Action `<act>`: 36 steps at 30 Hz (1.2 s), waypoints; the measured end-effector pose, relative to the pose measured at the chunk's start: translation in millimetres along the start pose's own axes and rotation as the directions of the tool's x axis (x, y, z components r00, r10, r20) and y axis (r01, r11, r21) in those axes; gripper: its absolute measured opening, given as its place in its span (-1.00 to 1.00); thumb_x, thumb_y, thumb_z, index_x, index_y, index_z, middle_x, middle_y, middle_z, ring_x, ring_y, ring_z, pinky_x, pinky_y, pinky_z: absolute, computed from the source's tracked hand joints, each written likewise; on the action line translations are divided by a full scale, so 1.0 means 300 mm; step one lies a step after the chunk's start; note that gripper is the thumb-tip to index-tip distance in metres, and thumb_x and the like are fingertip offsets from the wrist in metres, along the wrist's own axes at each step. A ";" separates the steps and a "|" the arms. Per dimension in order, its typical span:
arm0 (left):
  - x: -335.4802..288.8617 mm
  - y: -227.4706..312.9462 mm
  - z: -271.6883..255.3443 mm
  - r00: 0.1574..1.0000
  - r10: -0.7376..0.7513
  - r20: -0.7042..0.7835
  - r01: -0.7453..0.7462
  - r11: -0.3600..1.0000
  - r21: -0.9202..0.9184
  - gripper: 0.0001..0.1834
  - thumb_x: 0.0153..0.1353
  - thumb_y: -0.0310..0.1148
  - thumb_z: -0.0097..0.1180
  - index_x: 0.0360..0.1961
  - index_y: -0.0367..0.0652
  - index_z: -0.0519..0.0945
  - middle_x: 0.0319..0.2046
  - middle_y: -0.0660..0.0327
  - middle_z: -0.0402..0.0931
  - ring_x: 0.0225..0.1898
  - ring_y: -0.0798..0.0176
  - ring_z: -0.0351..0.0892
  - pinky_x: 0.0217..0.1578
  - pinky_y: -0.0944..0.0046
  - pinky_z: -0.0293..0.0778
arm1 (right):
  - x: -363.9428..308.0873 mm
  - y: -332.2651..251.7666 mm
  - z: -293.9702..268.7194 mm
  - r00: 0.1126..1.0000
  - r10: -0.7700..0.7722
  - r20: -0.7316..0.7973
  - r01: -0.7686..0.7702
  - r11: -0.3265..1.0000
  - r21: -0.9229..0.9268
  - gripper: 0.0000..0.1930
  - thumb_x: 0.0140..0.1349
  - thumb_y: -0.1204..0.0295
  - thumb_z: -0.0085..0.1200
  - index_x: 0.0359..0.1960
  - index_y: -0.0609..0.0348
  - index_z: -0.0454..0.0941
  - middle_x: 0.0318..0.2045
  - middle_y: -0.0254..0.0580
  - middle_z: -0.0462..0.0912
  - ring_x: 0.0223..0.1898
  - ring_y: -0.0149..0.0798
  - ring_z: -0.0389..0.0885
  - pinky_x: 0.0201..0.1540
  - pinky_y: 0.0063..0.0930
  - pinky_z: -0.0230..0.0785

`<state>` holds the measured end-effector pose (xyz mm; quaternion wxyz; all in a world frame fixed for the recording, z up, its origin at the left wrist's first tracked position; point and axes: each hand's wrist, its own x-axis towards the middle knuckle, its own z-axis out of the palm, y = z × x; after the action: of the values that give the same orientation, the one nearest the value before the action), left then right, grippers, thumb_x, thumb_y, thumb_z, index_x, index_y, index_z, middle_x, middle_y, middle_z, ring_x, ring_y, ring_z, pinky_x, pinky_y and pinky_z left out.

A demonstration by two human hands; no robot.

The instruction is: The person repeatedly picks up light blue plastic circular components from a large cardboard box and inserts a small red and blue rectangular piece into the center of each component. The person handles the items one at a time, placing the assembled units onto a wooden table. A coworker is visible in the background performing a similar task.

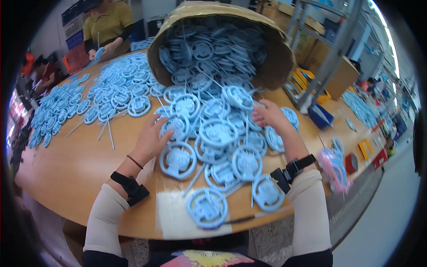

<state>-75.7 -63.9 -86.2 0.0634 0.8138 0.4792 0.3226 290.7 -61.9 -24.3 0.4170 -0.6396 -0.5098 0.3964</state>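
Head view: left hand (151,138) lies palm-down, fingers spread wide, on the pile of blue plastic wheels (213,129) spilling from a tipped cardboard box (275,58) onto the wooden surface (75,164). It rests on the wheels and grips none. Right hand (269,115) sits at the pile's right edge, fingers curled over a wheel's rim; whether it actually pinches the wheel, I cannot tell. Wheels overlap loosely, with thin sprue rods sticking out. Judged: each wheel is light, stiff and smooth, likely to slide on the others; the outer rim or a spoke gives the best hold, and the rods may snap. More wheels (111,93) lie spread at far left, near a co-worker's hand (100,52). A pink toy car (334,169) stands at right.
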 end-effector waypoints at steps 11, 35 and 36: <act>-0.283 0.405 -0.093 0.865 0.454 0.213 -0.379 0.870 -0.315 -0.67 0.07 -0.27 0.14 -0.18 -0.26 0.53 -0.18 0.01 0.47 -0.09 -0.03 0.41 -0.07 0.12 0.34 | -0.673 0.209 -0.098 0.983 -0.126 0.133 0.182 0.589 -0.788 -0.23 -0.11 0.04 0.22 0.11 0.24 0.30 -0.05 0.18 0.44 0.05 0.08 0.38 0.07 -0.23 0.26; -0.165 0.414 -0.113 0.991 -0.043 -0.130 -0.041 0.812 -0.582 -0.70 0.15 -0.35 0.09 -0.11 -0.24 0.45 -0.21 0.09 0.48 -0.29 0.18 0.50 -0.30 0.31 0.48 | -0.769 -0.147 0.204 0.645 -0.750 0.146 0.756 0.598 -0.266 -0.81 0.03 0.46 0.13 -0.28 0.19 0.52 -0.33 -0.10 0.50 -0.36 -0.11 0.51 -0.31 -0.38 0.37; -0.172 0.358 -0.138 0.985 -0.165 0.041 0.134 0.606 -0.784 -0.70 0.18 -0.32 0.07 -0.09 -0.22 0.44 -0.23 0.16 0.49 -0.30 0.27 0.50 -0.30 0.33 0.47 | -0.786 -0.097 0.197 0.624 -0.695 0.356 0.780 0.534 -0.325 -0.81 0.02 0.46 0.14 -0.29 0.17 0.51 -0.34 -0.12 0.49 -0.35 -0.08 0.51 -0.30 -0.36 0.37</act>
<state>-37.8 -172.1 -33.3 0.4300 0.6558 0.3577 0.5071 187.1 -282.2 2.3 0.3362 -0.4013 -0.8450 0.1094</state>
